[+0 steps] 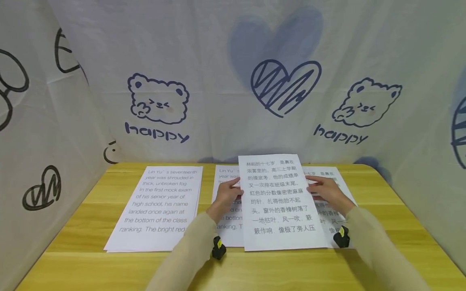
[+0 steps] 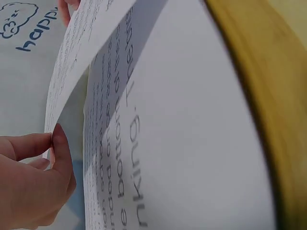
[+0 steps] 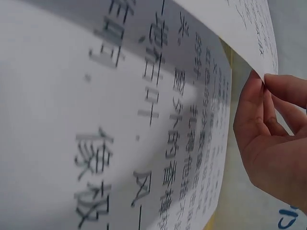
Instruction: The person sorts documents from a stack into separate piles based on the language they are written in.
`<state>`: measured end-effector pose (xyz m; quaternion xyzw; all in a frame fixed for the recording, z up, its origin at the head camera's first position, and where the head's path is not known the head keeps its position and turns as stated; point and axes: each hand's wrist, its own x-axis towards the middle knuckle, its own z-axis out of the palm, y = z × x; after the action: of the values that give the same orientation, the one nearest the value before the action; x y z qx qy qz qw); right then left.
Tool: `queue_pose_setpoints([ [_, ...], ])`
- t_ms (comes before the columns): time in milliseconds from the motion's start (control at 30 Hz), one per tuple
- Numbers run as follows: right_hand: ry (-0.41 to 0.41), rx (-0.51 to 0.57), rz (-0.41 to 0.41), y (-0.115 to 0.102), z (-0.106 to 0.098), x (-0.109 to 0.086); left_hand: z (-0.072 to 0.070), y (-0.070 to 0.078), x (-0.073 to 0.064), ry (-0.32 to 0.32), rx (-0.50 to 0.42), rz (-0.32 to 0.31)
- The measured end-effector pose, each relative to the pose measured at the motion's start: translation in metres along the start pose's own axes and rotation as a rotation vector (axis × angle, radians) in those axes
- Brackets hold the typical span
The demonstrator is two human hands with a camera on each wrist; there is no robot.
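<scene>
1. Head: left hand (image 1: 226, 199) and right hand (image 1: 330, 195) pinch the side edges of a Chinese-text sheet (image 1: 279, 204), held above the English page (image 1: 227, 232) left and Chinese page (image 1: 345, 193) right.
2. Left wrist: thumb and fingertips grip its left edge.
3. Right wrist: fingertips clasp its right edge.

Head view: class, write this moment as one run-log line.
sheet: held up, Chinese text | left hand: pinches left edge | right hand: pinches right edge | left papers: on table

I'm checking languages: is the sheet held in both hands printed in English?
No, the held sheet shows rows of Chinese characters.
</scene>
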<state>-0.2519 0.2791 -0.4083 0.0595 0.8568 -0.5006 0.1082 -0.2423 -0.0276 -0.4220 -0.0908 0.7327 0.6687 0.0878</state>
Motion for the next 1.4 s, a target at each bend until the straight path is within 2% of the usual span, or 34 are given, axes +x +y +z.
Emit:
queue_pose_setpoints([
  [300, -0.044, -0.023, 0.018, 0.015, -0.031, -0.003, 0.032, 0.004, 0.002, -0.023, 0.015, -0.003],
  [400, -0.029, -0.036, 0.035, 0.022, -0.041, -0.004, 0.043, 0.004, 0.003, -0.031, 0.027, -0.004],
  [633, -0.062, -0.084, -0.004, 0.035, -0.066, -0.008, 0.069, 0.006, 0.005, -0.054, 0.074, 0.011],
  [867, -0.016, -0.102, 0.068, 0.048, -0.081, -0.008, 0.101, 0.018, 0.003, -0.02, 0.157, 0.02],
  [1133, 0.059, -0.091, 0.093, 0.059, -0.095, -0.009, 0.139, 0.023, 0.004, -0.03, 0.139, -0.015],
  [1233, 0.089, -0.089, 0.113, 0.064, -0.098, -0.006, 0.147, 0.02, 0.004, -0.025, 0.15, 0.002],
  [1400, 0.159, -0.07, 0.183, 0.074, -0.097, 0.005, 0.15, 0.016, 0.005, -0.006, 0.168, 0.041],
])
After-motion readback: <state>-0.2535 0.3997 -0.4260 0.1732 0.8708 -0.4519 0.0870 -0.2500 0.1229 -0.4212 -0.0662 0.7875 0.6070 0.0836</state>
